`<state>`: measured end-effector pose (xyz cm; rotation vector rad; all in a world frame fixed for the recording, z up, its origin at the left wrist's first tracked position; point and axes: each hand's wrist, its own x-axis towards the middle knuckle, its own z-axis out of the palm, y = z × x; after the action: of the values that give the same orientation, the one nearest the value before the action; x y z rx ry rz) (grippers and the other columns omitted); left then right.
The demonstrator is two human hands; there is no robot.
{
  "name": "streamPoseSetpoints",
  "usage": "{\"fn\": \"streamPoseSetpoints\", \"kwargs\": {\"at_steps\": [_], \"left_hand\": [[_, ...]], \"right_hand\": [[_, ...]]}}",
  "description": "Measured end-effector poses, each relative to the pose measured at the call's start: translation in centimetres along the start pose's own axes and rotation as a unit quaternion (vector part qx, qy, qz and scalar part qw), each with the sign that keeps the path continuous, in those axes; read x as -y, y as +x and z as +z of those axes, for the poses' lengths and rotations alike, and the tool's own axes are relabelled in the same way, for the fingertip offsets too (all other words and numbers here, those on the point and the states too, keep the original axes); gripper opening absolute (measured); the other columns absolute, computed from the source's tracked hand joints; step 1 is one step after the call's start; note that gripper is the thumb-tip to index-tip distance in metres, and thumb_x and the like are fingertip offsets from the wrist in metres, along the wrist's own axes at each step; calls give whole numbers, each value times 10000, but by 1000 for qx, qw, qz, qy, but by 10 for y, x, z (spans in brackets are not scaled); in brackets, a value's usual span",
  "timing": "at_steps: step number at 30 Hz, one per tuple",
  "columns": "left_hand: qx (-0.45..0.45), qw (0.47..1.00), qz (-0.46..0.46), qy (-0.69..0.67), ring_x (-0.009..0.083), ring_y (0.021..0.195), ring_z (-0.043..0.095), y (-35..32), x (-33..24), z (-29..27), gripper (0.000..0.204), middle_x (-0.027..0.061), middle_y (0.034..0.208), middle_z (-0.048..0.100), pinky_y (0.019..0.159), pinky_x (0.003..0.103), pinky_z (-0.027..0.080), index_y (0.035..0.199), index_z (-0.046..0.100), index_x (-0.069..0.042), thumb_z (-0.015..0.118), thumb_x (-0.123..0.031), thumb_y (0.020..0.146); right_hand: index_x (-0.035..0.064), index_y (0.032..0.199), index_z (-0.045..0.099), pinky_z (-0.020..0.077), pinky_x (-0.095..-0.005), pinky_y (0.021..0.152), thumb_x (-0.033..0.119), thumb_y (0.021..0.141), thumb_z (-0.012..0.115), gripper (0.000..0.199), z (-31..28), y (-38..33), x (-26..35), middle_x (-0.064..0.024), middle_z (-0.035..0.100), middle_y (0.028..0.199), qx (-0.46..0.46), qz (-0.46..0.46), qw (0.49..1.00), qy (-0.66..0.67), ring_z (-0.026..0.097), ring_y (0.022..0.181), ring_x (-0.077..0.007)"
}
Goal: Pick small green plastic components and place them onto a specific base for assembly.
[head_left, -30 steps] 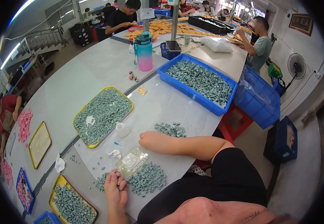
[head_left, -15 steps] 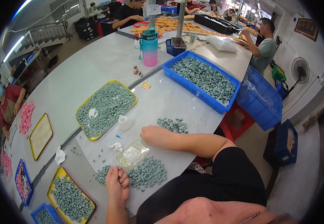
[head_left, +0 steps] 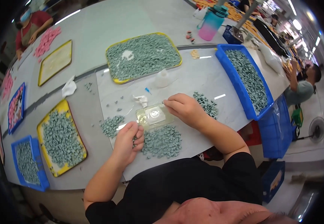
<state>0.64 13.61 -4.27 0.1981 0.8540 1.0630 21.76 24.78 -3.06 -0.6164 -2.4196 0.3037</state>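
Note:
My left hand [head_left: 126, 143] is curled closed, with small grey-green pieces showing between its fingers. It hovers at the left edge of a pile of the same pieces [head_left: 162, 142]. My right hand [head_left: 184, 110] is pinched, its fingertips over the right end of a shallow clear tray [head_left: 141, 116] with a white disc-like piece [head_left: 155, 115] in it; whatever the pinch holds is too small to make out. Beyond the tray lie a crumpled white tissue [head_left: 141, 100], a small blue tip [head_left: 147, 90] and a white squeeze bottle [head_left: 162, 78]. Darker glossy pieces [head_left: 206, 105] lie right of my right hand.
A yellow-rimmed tray [head_left: 143, 56] of grey-green pieces lies ahead, another [head_left: 63, 136] at left beside a blue bin [head_left: 27, 162]. A long blue bin [head_left: 244, 82] stands at right. A gradient-coloured water bottle [head_left: 211, 24] is at the back. Co-workers [head_left: 33, 28] sit across the table.
The view has swung, so the table appears turned. My left hand still holds its pieces by the pile. My right hand stays by the tray's end, its fingertips now in clearer sight.

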Motion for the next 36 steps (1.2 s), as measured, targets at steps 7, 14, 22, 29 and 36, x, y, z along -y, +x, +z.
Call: {"fn": "streamPoseSetpoints", "kwargs": {"at_steps": [7, 14, 22, 29, 36], "left_hand": [[23, 1000, -3, -12, 51, 529, 325, -2, -3, -14, 185, -6, 724, 424, 403, 172, 241, 893, 473, -31, 457, -212, 927], [50, 999, 20, -2, 34, 529, 310, 2, -4, -21, 188, 1, 785, 464, 405, 161, 237, 958, 503, -5, 466, -186, 925], [19, 999, 6, -24, 42, 534, 313, 4, -7, -23, 190, 5, 766, 468, 407, 168, 241, 941, 503, -15, 437, -193, 937], [18, 1000, 17, 19, 47, 460, 262, 3, -4, -17, 247, -30, 603, 365, 383, 195, 198, 772, 457, -64, 435, -246, 937], [15, 999, 33, 28, 51, 434, 236, 2, 4, -9, 325, -45, 546, 308, 379, 216, 169, 671, 409, -92, 437, -282, 933]], "right_hand": [[3, 963, 602, 466, -312, 579, -5, 639, 639, 326, 16, 4, 12, -99, 589, 832, 26, -92, 995, -35, 578, 693, -230], [-13, 972, 596, 461, -309, 567, 10, 629, 634, 346, 19, 6, 15, -91, 583, 838, 47, -107, 992, -43, 574, 681, -225], [-16, 948, 608, 468, -297, 571, 8, 640, 637, 311, 21, 8, 17, -87, 585, 832, 48, -125, 987, -86, 578, 691, -225], [-10, 907, 618, 468, -264, 584, -23, 731, 643, 178, 24, 10, 28, -90, 600, 809, 6, 96, 980, 175, 584, 663, -176], [-25, 867, 624, 469, -216, 632, 68, 807, 634, 111, 20, 16, 43, -18, 617, 769, 73, 427, 727, 533, 565, 688, -79]]}}
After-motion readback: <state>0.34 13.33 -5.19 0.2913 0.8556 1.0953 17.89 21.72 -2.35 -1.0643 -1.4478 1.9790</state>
